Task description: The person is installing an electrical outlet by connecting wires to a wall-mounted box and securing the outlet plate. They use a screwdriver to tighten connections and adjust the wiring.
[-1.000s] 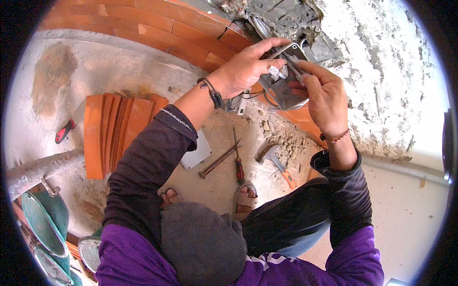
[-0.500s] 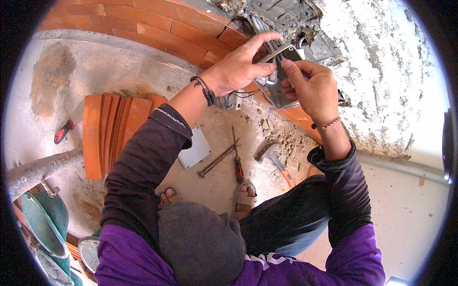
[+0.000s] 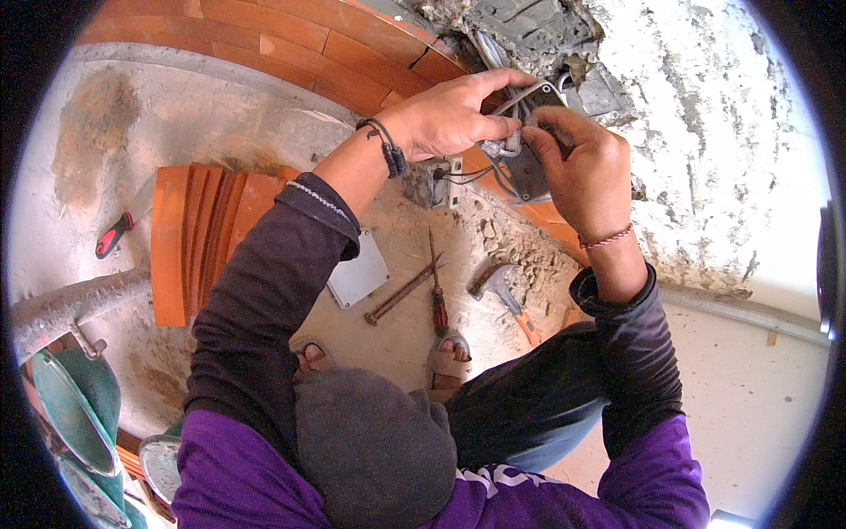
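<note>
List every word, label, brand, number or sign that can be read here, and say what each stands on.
No text can be read clearly.
Shirt: white lettering, partly cut off and too slanted to read.
Box: no lettering I can make out.
Plate, hammer and screwdriver: none I can make out.

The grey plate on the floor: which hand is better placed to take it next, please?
Probably the left hand: the plate lies beside the left sleeve, farther from the right hand.
</note>
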A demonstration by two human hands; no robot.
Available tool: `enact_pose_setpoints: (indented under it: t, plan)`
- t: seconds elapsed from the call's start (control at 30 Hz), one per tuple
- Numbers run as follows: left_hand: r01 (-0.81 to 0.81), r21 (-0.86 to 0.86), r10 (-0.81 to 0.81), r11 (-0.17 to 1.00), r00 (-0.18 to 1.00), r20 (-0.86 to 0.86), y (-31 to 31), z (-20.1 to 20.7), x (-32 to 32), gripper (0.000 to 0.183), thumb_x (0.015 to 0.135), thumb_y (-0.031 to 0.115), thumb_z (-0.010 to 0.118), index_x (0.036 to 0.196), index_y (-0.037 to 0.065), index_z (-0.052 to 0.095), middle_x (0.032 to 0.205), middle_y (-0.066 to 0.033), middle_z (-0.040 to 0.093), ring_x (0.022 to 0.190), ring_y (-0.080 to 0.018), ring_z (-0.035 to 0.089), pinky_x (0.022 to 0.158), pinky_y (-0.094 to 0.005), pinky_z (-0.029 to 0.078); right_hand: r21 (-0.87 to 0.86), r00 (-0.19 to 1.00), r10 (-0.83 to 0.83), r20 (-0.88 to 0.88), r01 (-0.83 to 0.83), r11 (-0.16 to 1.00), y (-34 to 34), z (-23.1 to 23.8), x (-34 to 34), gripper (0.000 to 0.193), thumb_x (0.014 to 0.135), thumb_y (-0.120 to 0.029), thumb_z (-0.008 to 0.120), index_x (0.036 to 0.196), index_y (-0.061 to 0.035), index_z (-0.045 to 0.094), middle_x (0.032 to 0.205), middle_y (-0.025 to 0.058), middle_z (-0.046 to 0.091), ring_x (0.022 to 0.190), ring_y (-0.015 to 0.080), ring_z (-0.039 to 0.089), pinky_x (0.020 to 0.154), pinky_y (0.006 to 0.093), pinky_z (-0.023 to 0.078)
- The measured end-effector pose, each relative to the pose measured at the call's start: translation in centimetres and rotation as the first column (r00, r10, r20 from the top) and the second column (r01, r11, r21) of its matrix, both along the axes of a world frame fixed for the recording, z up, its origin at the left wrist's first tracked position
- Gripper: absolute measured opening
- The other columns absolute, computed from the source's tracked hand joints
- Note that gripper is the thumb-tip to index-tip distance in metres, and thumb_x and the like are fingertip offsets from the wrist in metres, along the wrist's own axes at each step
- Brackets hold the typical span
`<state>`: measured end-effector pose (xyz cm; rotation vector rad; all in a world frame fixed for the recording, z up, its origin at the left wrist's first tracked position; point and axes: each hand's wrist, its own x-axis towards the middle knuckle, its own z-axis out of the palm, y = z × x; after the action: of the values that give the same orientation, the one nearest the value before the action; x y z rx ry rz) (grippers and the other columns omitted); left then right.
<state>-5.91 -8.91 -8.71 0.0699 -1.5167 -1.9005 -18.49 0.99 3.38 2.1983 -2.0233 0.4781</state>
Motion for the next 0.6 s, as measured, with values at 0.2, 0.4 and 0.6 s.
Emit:
enact_pose_setpoints:
  t: [0.2, 0.4, 0.6]
  plan:
    - [0.067, 0.012, -0.066, 0.998, 0.996, -0.06, -0.3, 0.0, 0.1, 0.055, 0.094, 0.007, 0.062, 0.145, 0.005, 0.042, 0.129, -0.0058, 0.058, 0.116, -0.0135, 0.054, 0.101, -0.0292, 0.044, -0.013, 0.982, -0.067, -0.177, 0.065, 0.998, -0.4, 1.7, 0.7, 0.015, 0.074, -0.018, 0.077, 0.087, -0.01, 0.075, 0.081, 0.0142, 0.068, 0.072, 0.0323, 0.068, 0.064, 0.0391, 0.054]
    - [0.034, 0.023, -0.034, 0.999, 0.999, -0.019, -0.2, -0.1, -0.1, 0.054, 0.094, 0.007, 0.062, 0.144, 0.006, 0.042, 0.124, -0.0048, 0.059, 0.113, -0.013, 0.055, 0.1, -0.0286, 0.045, -0.127, 0.996, 0.068, -0.057, -0.075, 0.989, -1.2, 0.4, -1.3, 0.02, 0.068, -0.014, 0.08, 0.085, -0.008, 0.074, 0.096, 0.0132, 0.067, 0.09, 0.0313, 0.067, 0.081, 0.038, 0.054]
    - [-0.011, -0.024, 0.011, 1.0, 1.0, 0.022, -0.1, -0.2, -0.3, 0.056, 0.095, 0.009, 0.063, 0.145, 0.008, 0.039, 0.125, -0.0044, 0.057, 0.112, -0.0131, 0.055, 0.098, -0.0289, 0.046, -0.021, 0.994, -0.027, 0.108, 0.03, 0.999, -1.3, 0.1, -2.3, 0.047, 0.067, -0.018, 0.084, 0.109, -0.0093, 0.064, 0.099, 0.015, 0.068, 0.09, 0.029, 0.069, 0.08, 0.0368, 0.055]
